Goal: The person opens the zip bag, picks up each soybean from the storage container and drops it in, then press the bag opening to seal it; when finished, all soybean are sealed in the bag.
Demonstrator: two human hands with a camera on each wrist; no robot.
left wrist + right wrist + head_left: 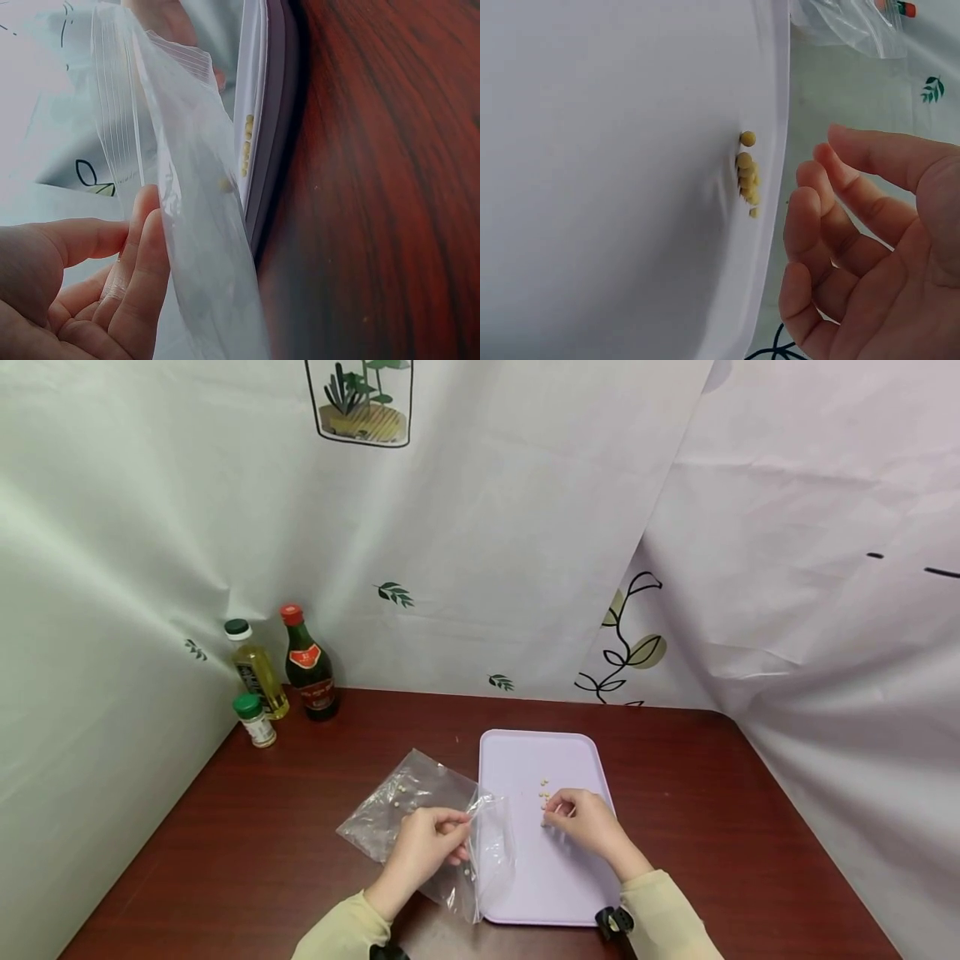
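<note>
A clear zip-top plastic bag (435, 785) lies left of and partly over a pale lilac tray (540, 877). My left hand (431, 843) pinches the bag's edge near its zip; in the left wrist view the thumb and fingers (142, 247) hold the film. Several small yellowish beans (748, 176) lie on the tray, and a few more show inside the bag. Over the tray, close to the beans, hovers my right hand (588, 822). Its fingers (802, 217) are loosely bent, thumb tip near the index fingertip, with no bean visible between them.
At the table's back left corner stand a dark bottle with a red cap (311, 668), an oil bottle (257, 672) and a green-lidded shaker jar (255, 722). Pale printed cloth (480, 527) hangs behind the dark red wooden table (712, 827).
</note>
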